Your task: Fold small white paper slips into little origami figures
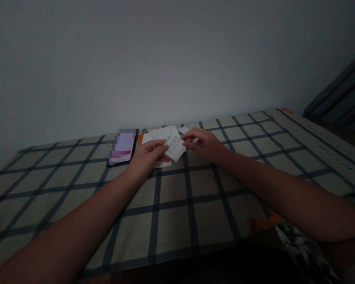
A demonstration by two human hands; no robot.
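A small white printed card (175, 148) is held above the checked cloth. My left hand (154, 152) pinches its left edge between thumb and fingers. At the card's right corner, my right hand (201, 143) has its thumb and fingertips closed on the edge. Behind and below the card lie white printed sheets (160, 133), partly covered by my left hand. Another small white piece (184, 129) lies just beyond my right fingertips. The print is too small to read.
A phone (123, 148) with a lit screen lies left of the sheets. The checked cloth (171, 221) covers the table, which meets a plain wall (165, 59) at the back. Dark folded fabric (340, 90) hangs at the far right.
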